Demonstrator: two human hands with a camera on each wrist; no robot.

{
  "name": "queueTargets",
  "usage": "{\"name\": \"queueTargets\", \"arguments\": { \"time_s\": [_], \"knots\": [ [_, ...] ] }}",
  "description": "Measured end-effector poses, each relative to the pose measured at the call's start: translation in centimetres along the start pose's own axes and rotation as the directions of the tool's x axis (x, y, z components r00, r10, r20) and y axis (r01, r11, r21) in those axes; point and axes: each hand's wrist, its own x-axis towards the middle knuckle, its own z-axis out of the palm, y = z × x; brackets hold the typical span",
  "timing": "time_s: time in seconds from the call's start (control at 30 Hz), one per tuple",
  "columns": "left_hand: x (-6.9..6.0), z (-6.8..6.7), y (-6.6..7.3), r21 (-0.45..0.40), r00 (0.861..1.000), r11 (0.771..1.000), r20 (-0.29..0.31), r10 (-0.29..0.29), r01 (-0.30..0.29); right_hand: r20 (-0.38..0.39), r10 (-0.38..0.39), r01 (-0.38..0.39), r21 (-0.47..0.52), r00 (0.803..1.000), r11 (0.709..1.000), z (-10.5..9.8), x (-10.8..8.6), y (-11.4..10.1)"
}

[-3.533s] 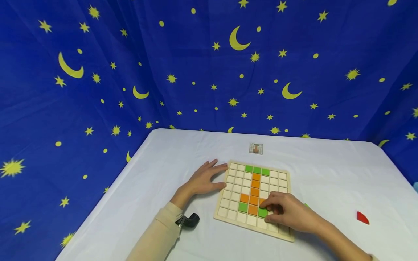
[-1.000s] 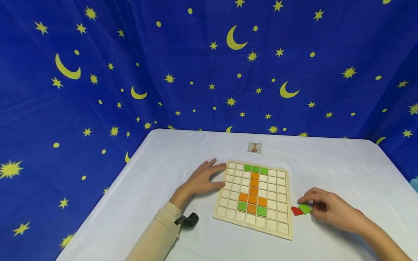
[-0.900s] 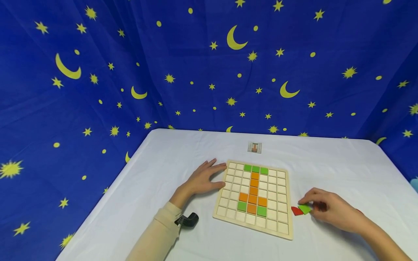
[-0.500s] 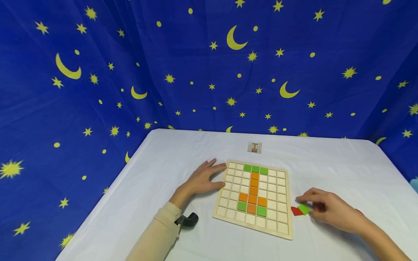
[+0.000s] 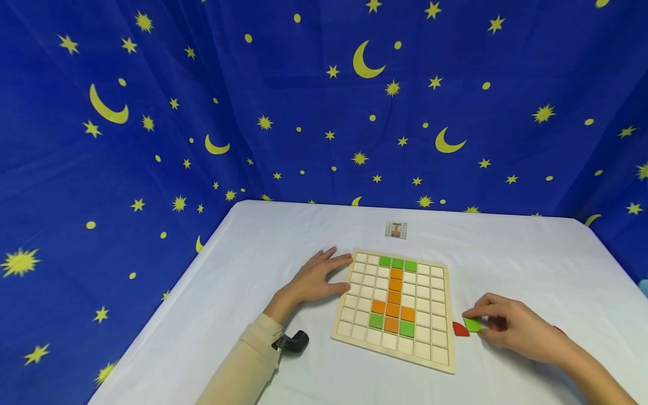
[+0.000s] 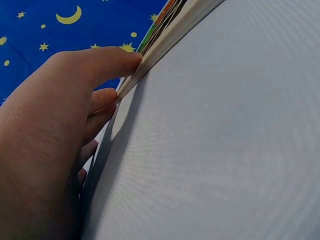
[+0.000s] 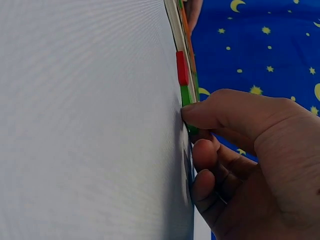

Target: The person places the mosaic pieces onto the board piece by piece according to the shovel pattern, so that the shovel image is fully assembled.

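A square wooden grid board (image 5: 336, 336) lies on the white-covered table. Green tiles (image 5: 397, 263) fill part of its top row, and orange tiles (image 5: 392, 310) form a column that widens low down, flanked by two green tiles. My left hand (image 5: 316, 279) touches the board's left edge with thumb and fingers extended; in the left wrist view the left hand (image 6: 55, 110) meets the wooden rim. Right of the board, my right hand (image 5: 518, 326) pinches a loose green tile (image 5: 472, 324) between thumb and index finger. A red quarter-round piece (image 5: 460, 329) lies beside that tile.
A small pattern card (image 5: 396, 230) lies beyond the board. Another red piece (image 5: 558, 329) shows partly behind my right wrist. A black wrist device (image 5: 293, 341) sits on my left sleeve. A blue star-and-moon curtain (image 5: 304, 101) surrounds the table.
My right hand has moved from the lower-right green tile on the board to the loose green tile at the right. That loose tile has turned slightly. The left hand stays put.
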Motion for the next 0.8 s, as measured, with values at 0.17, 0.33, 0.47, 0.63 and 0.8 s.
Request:
{"name": "queueTargets", "arguments": {
  "time_s": [0.17,0.33,0.47,0.63,0.8],
  "knots": [
    [0.0,0.0,0.0,-0.005,1.0,1.0,-0.003,0.005,-0.005,-0.003,0.013,-0.013,-0.013,1.0,1.0,-0.1,0.0,-0.1],
    [0.0,0.0,-0.1,-0.003,1.0,1.0,0.0,0.004,-0.004,-0.021,0.018,-0.018,-0.007,1.0,1.0,-0.1,0.1,-0.4],
    [0.0,0.0,-0.1,0.001,1.0,1.0,0.004,-0.001,0.001,-0.038,0.01,-0.01,0.013,0.999,1.0,-0.1,0.2,-0.7],
    [0.0,0.0,-0.2,0.008,1.0,1.0,-0.001,0.001,-0.001,-0.052,-0.009,0.011,0.037,0.999,0.999,-0.1,0.4,-1.1],
    [0.0,0.1,-0.1,0.007,1.0,1.0,-0.004,-0.002,0.002,-0.055,-0.024,0.027,0.059,0.998,0.998,0.0,0.7,-1.5]
  ]
}}
